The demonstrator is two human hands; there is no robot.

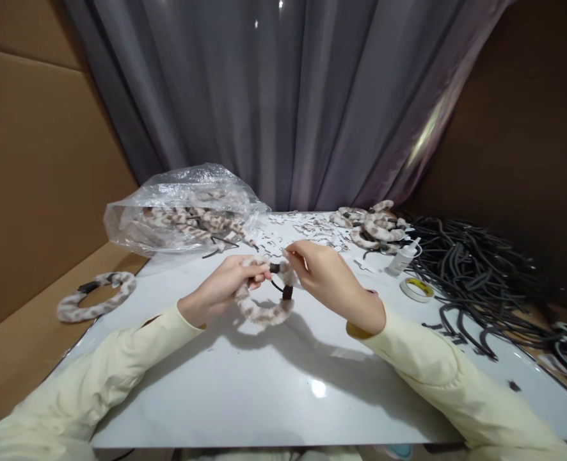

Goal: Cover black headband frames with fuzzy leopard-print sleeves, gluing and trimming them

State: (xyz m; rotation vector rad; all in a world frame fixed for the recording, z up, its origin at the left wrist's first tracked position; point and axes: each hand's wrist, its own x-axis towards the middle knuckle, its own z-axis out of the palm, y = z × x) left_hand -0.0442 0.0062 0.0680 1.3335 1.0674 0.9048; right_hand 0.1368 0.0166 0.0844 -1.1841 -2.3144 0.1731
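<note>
A fuzzy white-and-brown ring (264, 314) with black sections is held up over the middle of the white table. My left hand (223, 285) grips its upper left side, fingers closed round the fuzzy part beside a black section. At the ring's upper right, my right hand (324, 272) has thumb and forefinger pinched together by the fuzzy end. Whatever small thing may lie between those fingertips is too small to make out. A thin black strand crosses the inside of the ring.
Another fuzzy ring (96, 310) lies at the left edge. A clear plastic bag (178, 182) holds fuzzy strips. Farther back are paper scraps (317, 227) and more rings (377, 230). On the right are a small bottle (401, 259), a tape roll (416, 290) and black tubes (466, 256).
</note>
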